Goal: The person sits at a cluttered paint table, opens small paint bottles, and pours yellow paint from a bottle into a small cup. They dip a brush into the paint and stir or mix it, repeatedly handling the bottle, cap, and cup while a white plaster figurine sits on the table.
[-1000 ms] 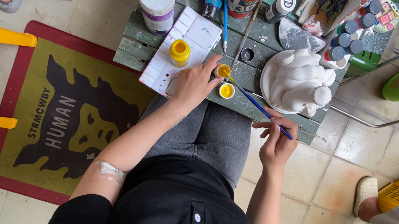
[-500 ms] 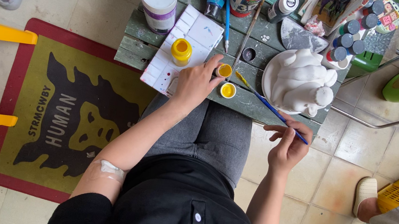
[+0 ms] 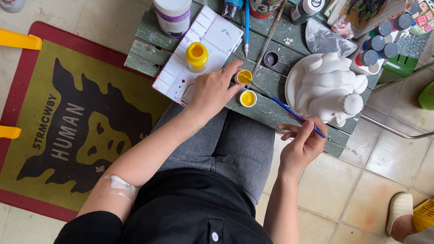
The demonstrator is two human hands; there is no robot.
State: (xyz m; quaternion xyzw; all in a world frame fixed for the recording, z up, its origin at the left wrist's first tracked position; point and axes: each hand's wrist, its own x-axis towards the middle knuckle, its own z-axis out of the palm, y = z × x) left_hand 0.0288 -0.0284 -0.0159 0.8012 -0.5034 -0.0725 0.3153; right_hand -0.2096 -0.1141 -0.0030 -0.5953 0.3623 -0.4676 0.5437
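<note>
Two small cups (image 3: 244,77) of yellow paint, paintbrush (image 3: 284,106)

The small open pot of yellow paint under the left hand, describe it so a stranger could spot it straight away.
Start at the green wooden slat table and find the white paint palette on it. Just right of the palette, the left hand touches the small round open pot of yellow paint. An open yellow-lined cap lies just below; only the pot meets the blue-handled brush tip.
</note>
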